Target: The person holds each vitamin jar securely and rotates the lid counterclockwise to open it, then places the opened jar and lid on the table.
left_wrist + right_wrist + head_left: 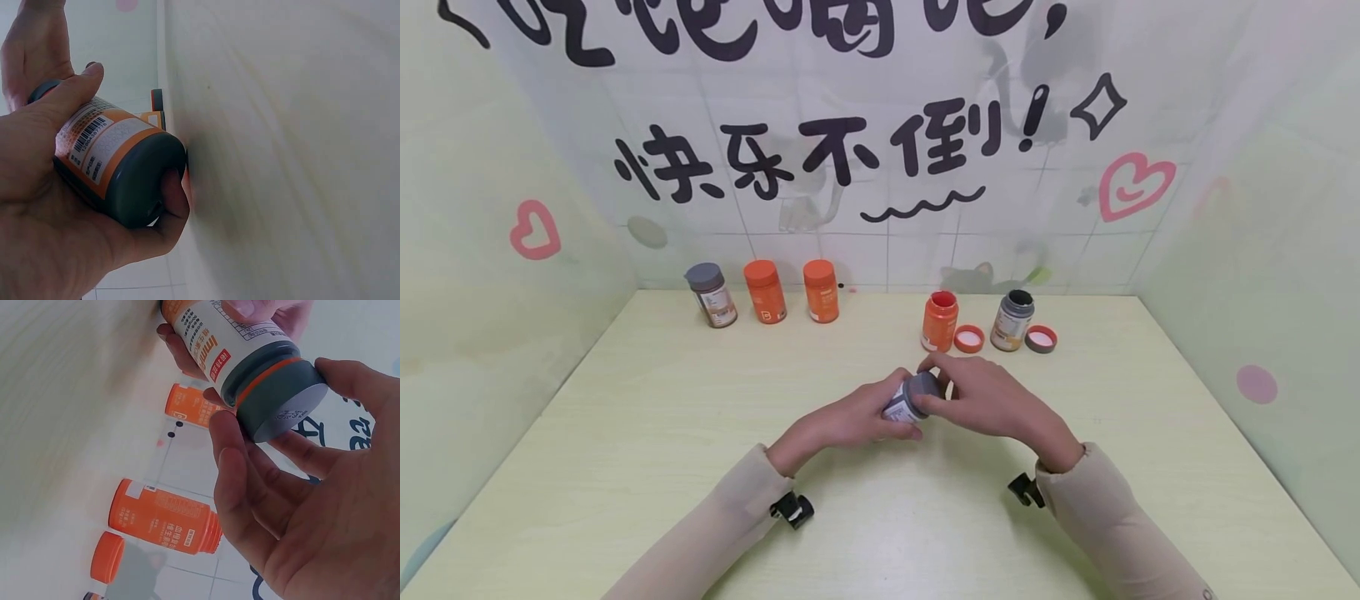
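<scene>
My left hand [857,414] grips a supplement bottle [898,408] with a dark grey cap, tilted above the table. In the left wrist view, its thumb lies along the printed label [103,140], and a finger curls under the grey base [137,181]. My right hand [988,398] pinches the grey cap [278,403] between thumb and fingers. An orange band shows between cap and neck in the right wrist view. Beyond the hands stand an open orange bottle [940,323] and an open grey bottle [1012,325].
An orange cap [969,338] and a grey cap [1041,338] lie upturned beside the open bottles. At the back left stand a capped grey bottle [713,298] and two capped orange bottles, one [765,293] left of the other [822,293]. A printed sheet [820,167] hangs behind the table [662,433].
</scene>
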Demonstrator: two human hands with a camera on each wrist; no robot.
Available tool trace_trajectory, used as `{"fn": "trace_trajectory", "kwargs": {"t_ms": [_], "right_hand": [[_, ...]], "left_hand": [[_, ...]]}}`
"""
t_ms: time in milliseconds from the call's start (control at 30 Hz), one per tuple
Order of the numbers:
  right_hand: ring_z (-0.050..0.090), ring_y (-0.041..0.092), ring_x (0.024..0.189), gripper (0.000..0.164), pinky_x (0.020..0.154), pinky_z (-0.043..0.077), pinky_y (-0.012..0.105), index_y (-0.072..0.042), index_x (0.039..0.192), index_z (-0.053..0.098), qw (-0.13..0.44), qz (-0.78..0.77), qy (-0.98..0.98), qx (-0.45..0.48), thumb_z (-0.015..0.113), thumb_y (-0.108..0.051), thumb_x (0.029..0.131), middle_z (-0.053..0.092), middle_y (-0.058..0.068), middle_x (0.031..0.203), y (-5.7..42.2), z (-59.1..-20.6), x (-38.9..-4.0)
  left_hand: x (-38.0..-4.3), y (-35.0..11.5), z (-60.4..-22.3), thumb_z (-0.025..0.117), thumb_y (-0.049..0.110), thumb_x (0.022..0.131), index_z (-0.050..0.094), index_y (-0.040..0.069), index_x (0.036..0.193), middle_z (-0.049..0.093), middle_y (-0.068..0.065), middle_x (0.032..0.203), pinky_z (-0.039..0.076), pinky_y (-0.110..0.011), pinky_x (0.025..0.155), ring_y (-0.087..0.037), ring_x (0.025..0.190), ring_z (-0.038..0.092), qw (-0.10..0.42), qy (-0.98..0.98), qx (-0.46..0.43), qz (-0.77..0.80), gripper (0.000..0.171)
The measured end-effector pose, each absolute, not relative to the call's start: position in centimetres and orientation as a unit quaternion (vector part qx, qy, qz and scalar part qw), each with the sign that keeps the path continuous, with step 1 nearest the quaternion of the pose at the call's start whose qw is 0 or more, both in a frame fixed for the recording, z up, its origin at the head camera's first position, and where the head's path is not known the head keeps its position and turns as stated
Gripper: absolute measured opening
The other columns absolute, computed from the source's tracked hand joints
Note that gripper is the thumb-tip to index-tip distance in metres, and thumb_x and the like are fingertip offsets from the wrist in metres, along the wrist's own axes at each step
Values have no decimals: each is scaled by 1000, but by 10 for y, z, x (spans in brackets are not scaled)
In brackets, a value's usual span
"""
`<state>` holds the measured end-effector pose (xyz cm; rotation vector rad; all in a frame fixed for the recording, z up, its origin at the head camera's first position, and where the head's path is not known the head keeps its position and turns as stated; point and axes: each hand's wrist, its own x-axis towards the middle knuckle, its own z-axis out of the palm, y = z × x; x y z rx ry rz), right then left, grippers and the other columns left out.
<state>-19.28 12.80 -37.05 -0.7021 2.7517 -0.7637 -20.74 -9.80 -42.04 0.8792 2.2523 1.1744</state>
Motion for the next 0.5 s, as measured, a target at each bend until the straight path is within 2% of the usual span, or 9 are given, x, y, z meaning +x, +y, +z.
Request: {"fn": "trace_trajectory", "kwargs": {"t_ms": [200, 367, 500], "right_hand": [[63, 11, 79, 37, 69, 52, 30, -25, 124, 62, 101, -259, 933, -230, 59, -53, 100, 70, -9, 93, 127, -373, -192], [61, 12, 78, 36, 68, 52, 30, -24, 126, 62, 99, -255, 933, -234, 62, -48, 99, 68, -9, 93, 127, -372, -192], [62, 11, 77, 36, 68, 52, 31, -25, 125, 62, 97, -255, 934, -232, 62, -51, 99, 68, -10, 94, 127, -372, -191]], "left_hand": [[-207, -98, -420, 73, 27, 96, 44, 15, 135, 65, -5, 122, 55, -27, 78, -15, 98, 62, 218, 817, 326, 423, 50], [-206, -98, -419, 74, 27, 96, 44, 17, 136, 65, -2, 121, 55, -27, 79, -15, 99, 63, 224, 816, 322, 424, 51], [-207, -98, -419, 74, 27, 96, 44, 16, 135, 65, -3, 121, 55, -27, 79, -15, 99, 62, 222, 816, 324, 424, 50]]}}
